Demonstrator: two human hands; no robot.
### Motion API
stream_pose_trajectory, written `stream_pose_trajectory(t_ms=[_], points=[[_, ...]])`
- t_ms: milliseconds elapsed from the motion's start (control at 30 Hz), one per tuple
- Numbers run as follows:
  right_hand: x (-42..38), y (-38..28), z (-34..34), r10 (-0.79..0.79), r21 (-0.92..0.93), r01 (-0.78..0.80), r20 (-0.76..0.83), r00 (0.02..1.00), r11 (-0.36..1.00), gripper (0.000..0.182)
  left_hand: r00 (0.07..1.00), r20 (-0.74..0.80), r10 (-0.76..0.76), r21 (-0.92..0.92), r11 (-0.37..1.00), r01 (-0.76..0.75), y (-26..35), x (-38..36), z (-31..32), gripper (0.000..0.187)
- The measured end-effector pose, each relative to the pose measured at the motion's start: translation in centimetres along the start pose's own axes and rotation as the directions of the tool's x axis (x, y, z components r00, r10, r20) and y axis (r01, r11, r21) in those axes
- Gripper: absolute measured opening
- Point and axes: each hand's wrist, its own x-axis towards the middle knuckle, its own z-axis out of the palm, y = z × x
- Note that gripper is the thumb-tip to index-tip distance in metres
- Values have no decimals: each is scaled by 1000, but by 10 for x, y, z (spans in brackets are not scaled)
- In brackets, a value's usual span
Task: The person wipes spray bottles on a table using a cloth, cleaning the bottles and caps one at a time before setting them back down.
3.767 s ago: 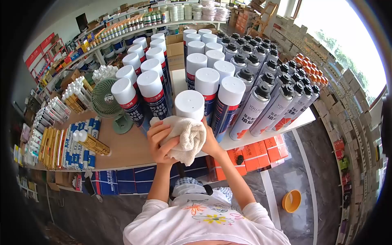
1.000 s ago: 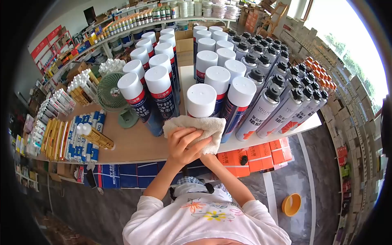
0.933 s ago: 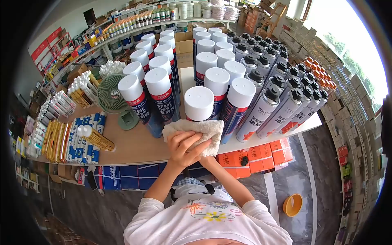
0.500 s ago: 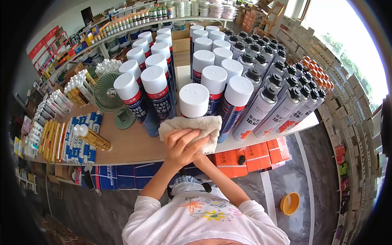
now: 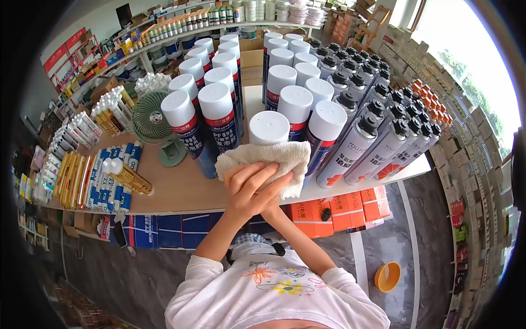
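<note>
- Landmark: the white-capped can, cap up, lower part hidden by cloth and hands; cannot tell whether its base meets the surface.
- Cloth: off-white, folded, against the near side of the landmark can, just below its cap.
- Left hand: on the near side of the landmark can; fingers bent and slightly spread, gripping the cloth from outside.
- Right hand: below the landmark can's cap, under the left hand and cloth; fingers mostly hidden, grip cannot be told.
- Dark-blue cans: white caps, red bands, standing left of the landmark can; a similar group stands behind it and to its right.
- Silver cans: black tops, in rows farther right of the landmark can.
- Green fan: left of the landmark can, beyond the left can group.
- Gold tube: farther left of the landmark can, near blue-and-white tubes.
- Orange boxes: right of the landmark can, lower than the surface.
- Yellow bowl: on the floor, well right of the landmark can.
</note>
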Motion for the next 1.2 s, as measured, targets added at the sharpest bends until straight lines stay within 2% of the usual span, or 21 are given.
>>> stream_pose_trajectory(t_ms=[67, 200, 300, 367, 467, 500, 600, 667, 700, 733, 800, 833, 1000, 1067, 1133, 1200], points=[[1, 0, -2, 7, 19, -7, 9, 1000, 1000, 71, 998, -26, -62, -61, 996, 60, 4, -12, 1, 27], [-1, 1, -7, 24, 62, -27, 54, 998, 998, 70, 999, 31, -18, -104, 994, 21, -5, -21, -7, 22], [6, 2, -18, 49, 133, -70, 157, 986, 989, 69, 999, 44, -25, -185, 982, 32, -10, -18, -21, 24], [11, 1, -27, 45, 95, -64, 192, 980, 993, 68, 998, 42, -37, -235, 971, 46, -12, -18, -29, 30], [21, -5, -40, -3, -178, 25, 124, 992, 984, 86, 998, 3, -61, -250, 966, 60, -12, -18, -35, 34], [24, -22, -43, 10, -242, 43, 212, 977, 969, 86, 999, -7, -48, -251, 967, 45, -13, -16, -37, 37], [39, -69, -49, 49, -272, 50, 346, 937, 961, 80, 999, -1, -34, -268, 963, 32, -14, -18, -40, 47], [50, -66, -56, 48, -216, 53, 436, 899, 975, 75, 999, -14, -51, -258, 965, 46, -12, -13, -40, 40], [47, -67, -53, 22, -202, 58, 371, 928, 978, 67, 997, -27, -70, -250, 966, 61, -10, -9, -40, 34], [43, -61, -50, 20, -202, 59, 371, 928, 978, 67, 997, -28, -70, -251, 966, 60, -9, -5, -41, 34], [33, -46, -47, 13, -189, 15, 146, 989, 982, 60, 999, -3, -34, -156, 987, 33, -4, 3, -40, 21], [28, -41, -46, 13, -174, -2, 68, 998, 985, 59, 999, -6, -40, -157, 987, 38, 0, 9, -39, 21], [8, -41, -56, 35, -148, -19, 108, 993, 989, 58, 998, -16, 67, -3, 998, -67, 4, 31, -20, 34], [6, -43, -57, 24, -161, -6, 108, 994, 987, 57, 999, -26, 27, -55, 998, -29, 3, 30, -12, 36], [7, -42, -57, 13, -164, 3, 93, 996, 986, 57, 996, 40, -81, -205, 975, 88, -1, 25, -4, 38], [6, -37, -56, 11, -150, 1, 77, 997, 989, 57, 996, 71, -62, -192, 979, 75, 2, 9, -3, 38]])
